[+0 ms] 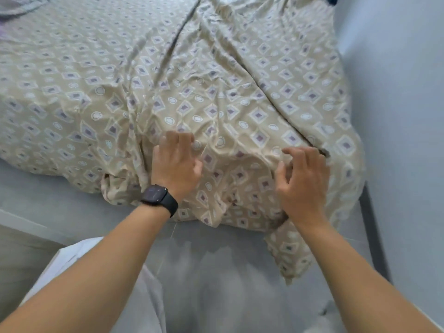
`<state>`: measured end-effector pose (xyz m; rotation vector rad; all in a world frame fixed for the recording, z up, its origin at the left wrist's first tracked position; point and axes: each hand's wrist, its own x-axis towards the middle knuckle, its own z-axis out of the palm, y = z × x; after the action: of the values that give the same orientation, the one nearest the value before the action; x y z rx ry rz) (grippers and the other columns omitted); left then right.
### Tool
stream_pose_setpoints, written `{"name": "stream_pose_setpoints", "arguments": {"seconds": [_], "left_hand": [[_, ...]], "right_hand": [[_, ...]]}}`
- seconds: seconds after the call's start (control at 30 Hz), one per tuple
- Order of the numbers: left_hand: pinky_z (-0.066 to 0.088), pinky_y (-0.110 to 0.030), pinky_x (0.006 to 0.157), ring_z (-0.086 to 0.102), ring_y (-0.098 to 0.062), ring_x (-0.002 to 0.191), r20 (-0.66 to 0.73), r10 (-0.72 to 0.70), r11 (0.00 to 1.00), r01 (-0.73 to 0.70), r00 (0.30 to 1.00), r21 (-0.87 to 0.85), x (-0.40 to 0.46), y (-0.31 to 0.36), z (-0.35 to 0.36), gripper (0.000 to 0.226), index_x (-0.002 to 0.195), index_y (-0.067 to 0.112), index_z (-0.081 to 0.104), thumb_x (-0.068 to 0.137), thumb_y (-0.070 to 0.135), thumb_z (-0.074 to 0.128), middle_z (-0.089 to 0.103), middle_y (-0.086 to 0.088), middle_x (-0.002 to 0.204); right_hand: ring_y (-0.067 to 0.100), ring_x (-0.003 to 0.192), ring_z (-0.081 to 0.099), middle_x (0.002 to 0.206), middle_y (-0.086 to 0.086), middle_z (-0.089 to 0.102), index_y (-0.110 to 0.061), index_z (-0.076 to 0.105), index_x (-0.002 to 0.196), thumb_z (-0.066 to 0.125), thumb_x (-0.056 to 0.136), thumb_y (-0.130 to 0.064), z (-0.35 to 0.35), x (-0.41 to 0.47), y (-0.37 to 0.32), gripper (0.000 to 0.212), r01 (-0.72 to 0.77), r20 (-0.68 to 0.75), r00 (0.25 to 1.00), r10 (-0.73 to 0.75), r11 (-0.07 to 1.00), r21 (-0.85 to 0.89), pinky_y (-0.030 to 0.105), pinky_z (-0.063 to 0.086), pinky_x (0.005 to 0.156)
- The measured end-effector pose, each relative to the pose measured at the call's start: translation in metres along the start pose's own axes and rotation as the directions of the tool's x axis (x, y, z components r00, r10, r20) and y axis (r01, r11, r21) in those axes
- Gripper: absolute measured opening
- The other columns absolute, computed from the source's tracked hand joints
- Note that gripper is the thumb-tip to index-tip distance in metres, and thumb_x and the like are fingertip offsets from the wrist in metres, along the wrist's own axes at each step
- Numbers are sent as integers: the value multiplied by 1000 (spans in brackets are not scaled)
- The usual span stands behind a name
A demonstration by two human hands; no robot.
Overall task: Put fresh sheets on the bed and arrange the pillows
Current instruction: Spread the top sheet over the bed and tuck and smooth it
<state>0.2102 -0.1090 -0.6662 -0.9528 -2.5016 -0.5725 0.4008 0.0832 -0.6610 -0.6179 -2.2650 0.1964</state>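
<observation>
A beige sheet with a purple-and-white diamond pattern lies wrinkled over the bed, and its near edge is bunched at the mattress corner. My left hand, with a black watch on the wrist, rests palm down on the sheet near that edge, fingers slightly spread. About a hand's width to the right, my right hand hovers on the sheet with its fingers curled, the fingertips touching a fold. A loose flap of the sheet hangs down over the grey mattress side. No pillows are in view.
A pale wall runs close along the bed's right side, with a dark bed-frame strip below it. Grey bedding shows at the far top left. A white edge crosses the lower left.
</observation>
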Motion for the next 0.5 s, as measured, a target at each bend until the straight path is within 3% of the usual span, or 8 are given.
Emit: {"name": "stream_pose_setpoints", "arguments": {"seconds": [0.07, 0.13, 0.2, 0.23, 0.3, 0.33, 0.4, 0.5], "left_hand": [[46, -43, 76, 51, -29, 92, 63, 176, 984, -174, 982, -42, -7, 37, 6, 42, 115, 16, 51, 77, 23, 66, 49, -7, 111], [47, -42, 86, 51, -28, 100, 79, 261, 964, -254, 962, -81, -12, 80, 8, 45, 121, 16, 55, 79, 27, 66, 51, -5, 119], [47, -42, 92, 51, -28, 106, 98, 270, 960, -260, 958, -109, -24, 93, 18, 45, 120, 17, 57, 78, 31, 66, 52, -4, 122], [46, -42, 93, 52, -28, 107, 104, 307, 949, -297, 946, -104, -28, 106, 22, 44, 118, 19, 57, 77, 32, 67, 52, -3, 122], [44, -42, 93, 51, -28, 107, 131, 373, 928, -366, 919, -74, -27, 138, 24, 44, 113, 24, 57, 74, 36, 70, 53, 0, 120], [42, -41, 92, 50, -27, 107, 149, 406, 914, -402, 902, -59, -24, 150, 25, 41, 110, 25, 58, 73, 36, 72, 53, 1, 118], [42, -39, 88, 51, -25, 102, 166, 490, 869, -495, 856, -13, -13, 174, 23, 29, 101, 25, 61, 77, 33, 75, 55, 3, 113], [45, -34, 76, 56, -23, 88, 237, 536, 829, -558, 810, 35, 7, 198, 15, 21, 98, 21, 59, 82, 22, 73, 57, 3, 100]], "right_hand": [[26, 114, 49, 122, 6, 54, -19, 58, 121, 61, 92, -16, -19, 4, 26, 29, -197, -73, 978, 197, 980, 2, 38, 32, 98], [28, 123, 43, 132, 12, 51, -17, 55, 130, 59, 95, -20, -48, 5, 62, 36, -454, -166, 871, 463, 886, 88, 38, 26, 104], [31, 128, 43, 139, 17, 49, -15, 48, 141, 60, 98, -35, -42, -4, 87, 49, -686, -7, 722, 692, 716, 131, 40, 29, 107], [33, 127, 47, 140, 16, 51, -16, 46, 143, 58, 97, -46, -43, -12, 102, 56, -771, 152, 637, 755, 623, 135, 44, 35, 108], [29, 112, 61, 128, 10, 63, -18, 54, 132, 53, 96, -59, -46, -21, 119, 55, -886, 439, 464, 770, 397, 240, 47, 50, 98], [26, 100, 65, 116, 8, 68, -16, 60, 121, 53, 98, -57, -44, -22, 121, 47, -911, 517, 408, 753, 296, 287, 44, 55, 87], [21, 80, 63, 93, 5, 69, -12, 67, 97, 55, 101, -44, -48, -17, 126, 34, -892, 508, 441, 740, 298, 341, 34, 50, 64], [24, 79, 61, 81, -1, 65, -17, 62, 82, 58, 100, -35, -54, -3, 124, 25, -874, 409, 442, 798, 280, 398, 33, 40, 63]]}}
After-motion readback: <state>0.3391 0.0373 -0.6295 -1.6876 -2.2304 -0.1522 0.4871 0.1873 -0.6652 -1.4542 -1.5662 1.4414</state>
